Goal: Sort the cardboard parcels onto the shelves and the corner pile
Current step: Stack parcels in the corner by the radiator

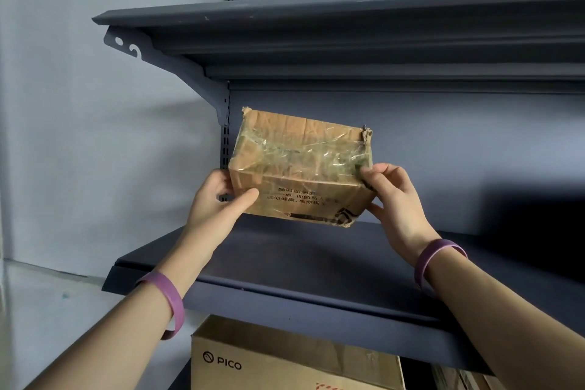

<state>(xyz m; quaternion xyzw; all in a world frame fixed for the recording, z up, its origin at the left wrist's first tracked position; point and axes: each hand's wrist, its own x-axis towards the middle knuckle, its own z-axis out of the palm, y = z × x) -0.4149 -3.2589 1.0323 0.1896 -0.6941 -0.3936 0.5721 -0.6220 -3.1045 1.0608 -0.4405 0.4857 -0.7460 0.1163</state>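
Both hands (pixel 218 199) around taped parcel (pixel 300 168)

The parcel (pixel 300 168) is positioned over the left rear part of the middle shelf (pixel 316 263), in front of the back panel (pixel 443 142). Whether it touches the shelf surface cannot be determined. The left hand (pixel 218 199) grips the parcel's left end and the right hand (pixel 395 199) grips its right end. The upper shelf (pixel 316 9) lies above the middle shelf. The slotted upright (pixel 225 142) stands at the middle shelf's left rear. A larger box (pixel 285 358) lies below its front edge.
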